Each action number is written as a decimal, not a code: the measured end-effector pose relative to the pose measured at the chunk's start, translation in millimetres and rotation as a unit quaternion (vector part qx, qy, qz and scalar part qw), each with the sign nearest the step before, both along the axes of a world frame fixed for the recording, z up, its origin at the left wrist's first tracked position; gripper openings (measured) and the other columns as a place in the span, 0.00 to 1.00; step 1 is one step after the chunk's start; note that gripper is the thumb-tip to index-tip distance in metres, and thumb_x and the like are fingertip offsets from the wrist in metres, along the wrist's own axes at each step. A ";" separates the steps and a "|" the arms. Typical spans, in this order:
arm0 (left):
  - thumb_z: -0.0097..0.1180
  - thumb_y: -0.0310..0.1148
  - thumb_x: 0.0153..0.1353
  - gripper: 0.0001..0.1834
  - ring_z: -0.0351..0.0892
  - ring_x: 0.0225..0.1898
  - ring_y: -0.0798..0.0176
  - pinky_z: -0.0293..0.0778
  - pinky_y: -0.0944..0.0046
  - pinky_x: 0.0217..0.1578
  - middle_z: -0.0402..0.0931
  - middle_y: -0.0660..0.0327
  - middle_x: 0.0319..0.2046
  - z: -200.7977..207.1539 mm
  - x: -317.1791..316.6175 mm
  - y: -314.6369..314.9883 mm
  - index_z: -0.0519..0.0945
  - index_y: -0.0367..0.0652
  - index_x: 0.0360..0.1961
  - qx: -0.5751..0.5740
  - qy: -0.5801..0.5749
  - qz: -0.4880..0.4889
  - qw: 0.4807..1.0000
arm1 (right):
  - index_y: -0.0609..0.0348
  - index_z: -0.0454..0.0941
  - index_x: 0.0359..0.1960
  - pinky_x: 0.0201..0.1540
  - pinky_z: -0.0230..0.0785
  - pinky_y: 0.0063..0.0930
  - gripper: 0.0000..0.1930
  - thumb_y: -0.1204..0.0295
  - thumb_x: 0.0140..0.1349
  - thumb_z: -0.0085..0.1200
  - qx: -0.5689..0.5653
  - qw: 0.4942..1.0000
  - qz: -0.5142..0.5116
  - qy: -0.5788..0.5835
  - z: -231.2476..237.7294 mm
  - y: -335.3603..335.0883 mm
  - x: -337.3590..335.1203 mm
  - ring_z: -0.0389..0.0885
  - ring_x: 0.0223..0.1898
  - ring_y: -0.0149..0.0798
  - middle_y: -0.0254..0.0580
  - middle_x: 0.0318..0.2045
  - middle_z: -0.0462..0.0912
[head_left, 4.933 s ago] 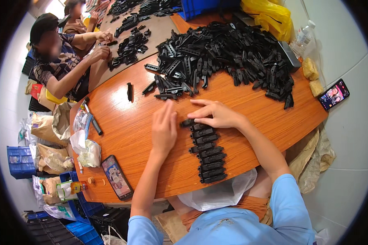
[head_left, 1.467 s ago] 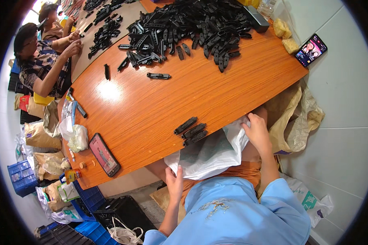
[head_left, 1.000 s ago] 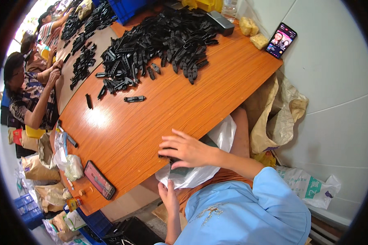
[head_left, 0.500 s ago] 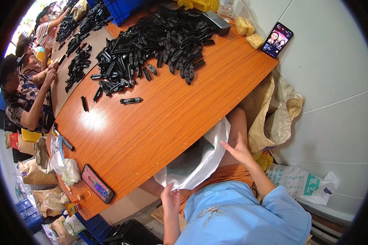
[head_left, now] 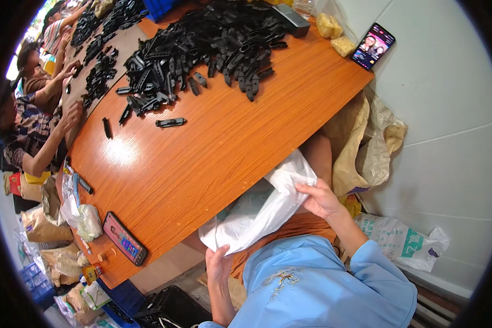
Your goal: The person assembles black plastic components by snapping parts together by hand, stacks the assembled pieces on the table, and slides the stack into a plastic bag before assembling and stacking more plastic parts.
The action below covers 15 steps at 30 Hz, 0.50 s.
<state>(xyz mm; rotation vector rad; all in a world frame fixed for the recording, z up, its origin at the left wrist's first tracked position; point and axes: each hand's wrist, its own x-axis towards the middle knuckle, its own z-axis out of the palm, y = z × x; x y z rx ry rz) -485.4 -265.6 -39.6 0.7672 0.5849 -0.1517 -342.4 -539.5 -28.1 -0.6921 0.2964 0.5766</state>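
A white sack lies across my lap, its mouth partly beneath the near edge of the table. My left hand pinches the sack's near-left rim between thumb and fingers. At the other end of the rim, my right hand grips the edge with the thumb on top. Between the two hands the rim is stretched and folded over. What lies inside the sack looks dark and cannot be made out. Beyond my hands, a large heap of black plastic parts covers the far side of the wooden table.
A phone lies at the table's left edge; another phone leans on the wall. A single black part sits apart from the heap. An open brown sack stands at right. Co-workers sit along the left.
My right hand has closed on the sack's rim, and the rim there has folded over. My left hand has shifted slightly left, holding its edge. Co-workers' hands have moved.
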 end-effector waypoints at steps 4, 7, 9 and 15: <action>0.55 0.35 0.64 0.25 0.73 0.56 0.60 0.69 0.58 0.54 0.74 0.54 0.52 -2.3 7.6 -2.8 0.66 0.32 0.57 0.064 0.093 -0.064 0.992 | 0.65 0.70 0.55 0.55 0.71 0.34 0.17 0.77 0.65 0.50 -0.039 0.994 -0.066 0.073 -23.4 -19.3 -12.1 0.78 0.51 0.37 0.42 0.49 0.79; 0.55 0.37 0.65 0.26 0.74 0.51 0.64 0.70 0.66 0.50 0.73 0.56 0.51 -19.4 0.8 -1.3 0.65 0.33 0.59 0.105 0.148 -0.021 0.983 | 0.64 0.69 0.55 0.54 0.70 0.31 0.17 0.75 0.65 0.51 -0.076 0.987 -0.111 0.091 -28.9 -17.8 -8.7 0.77 0.50 0.34 0.39 0.49 0.78; 0.56 0.37 0.64 0.30 0.70 0.52 0.62 0.68 0.63 0.52 0.68 0.57 0.52 -11.9 5.4 -13.4 0.59 0.35 0.61 0.134 0.134 0.032 0.981 | 0.64 0.68 0.56 0.54 0.70 0.31 0.18 0.75 0.65 0.51 -0.108 0.989 -0.090 0.037 -27.4 -19.5 -6.9 0.76 0.51 0.33 0.40 0.49 0.78; 0.59 0.28 0.60 0.30 0.67 0.54 0.50 0.62 0.55 0.56 0.67 0.51 0.52 15.2 6.1 -17.9 0.60 0.32 0.60 0.665 0.077 -0.007 0.743 | 0.65 0.72 0.50 0.47 0.72 0.30 0.17 0.76 0.60 0.57 -0.590 0.787 -0.075 -0.166 -0.2 -14.5 3.3 0.77 0.45 0.40 0.43 0.43 0.78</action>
